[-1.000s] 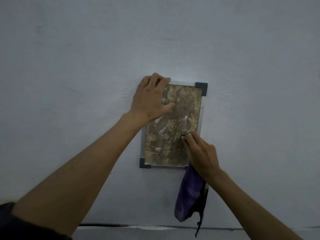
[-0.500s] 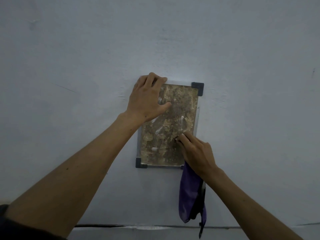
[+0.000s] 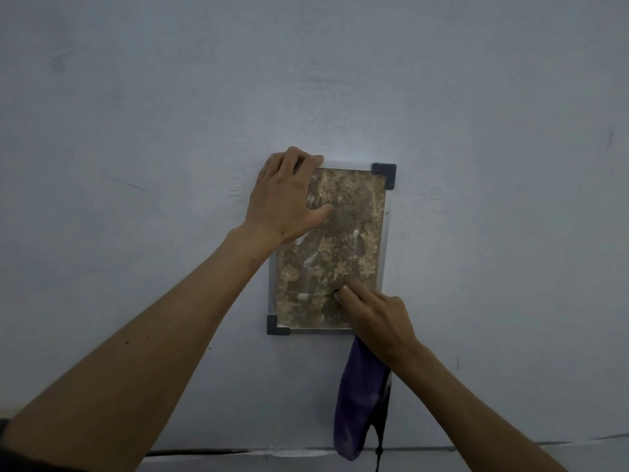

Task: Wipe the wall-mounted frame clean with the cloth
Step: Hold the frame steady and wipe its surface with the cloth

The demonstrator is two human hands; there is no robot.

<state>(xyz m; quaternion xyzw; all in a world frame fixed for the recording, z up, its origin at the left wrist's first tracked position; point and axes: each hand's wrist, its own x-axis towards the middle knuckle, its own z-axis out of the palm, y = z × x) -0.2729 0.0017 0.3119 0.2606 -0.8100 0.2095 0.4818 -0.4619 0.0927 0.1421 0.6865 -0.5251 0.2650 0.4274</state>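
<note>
Left hand [image 3: 286, 195] is planted on the top-left corner of the small upright rectangular frame w/ pale metal edges and dark plastic corner caps [image 3: 384, 172], fingers curled over the top edge, thumb lying across the mottled brown-gold panel – it's bracing the frame against the pale blue-grey wall [image 3: 476, 97]. Right hand [image 3: 377, 318] is down at the lower right of the panel, fingertips [image 3: 340, 294] pressed to the surface, and the purple cloth w/ a dark strap [image 3: 357, 403] is held in it; most of it hangs below the wrist, not on the panel. Can't tell if any cloth sits under those fingertips.

Key relation: frame's long axis runs vertical, and nearly all the unwiped-looking panel lies up and to the left of the right hand. Right hand's the nearer one for wiping; likely stroke is upward along that axis, toward the left thumb.

No brand, label or legible writing anywhere – the panel is just blotchy texture w/ a few pale streaks.
</note>
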